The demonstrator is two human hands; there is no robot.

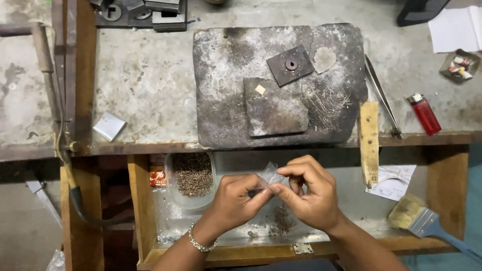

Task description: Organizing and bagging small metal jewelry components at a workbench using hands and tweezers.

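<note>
My left hand (236, 200) and my right hand (309, 193) meet over an open wooden drawer (447, 185), and together they pinch a small clear plastic bag (271, 173) between thumbs and fingertips. A beaded bracelet (201, 243) circles my left wrist. Below the hands lies a little heap of fine dark bits (281, 221) on the drawer's pale lining. To the left of my left hand stands a clear tub (193, 175) filled with small brownish pieces.
On the bench above lies a scorched grey slab (331, 125) bearing two dark square plates (276, 108), a tiny pale chip (260, 89) and thin wires. Tweezers (381, 95), a wooden stick (369, 140), a red lighter (425, 113), a paintbrush (424, 221), paper slips and a torch hose (63, 130) surround it.
</note>
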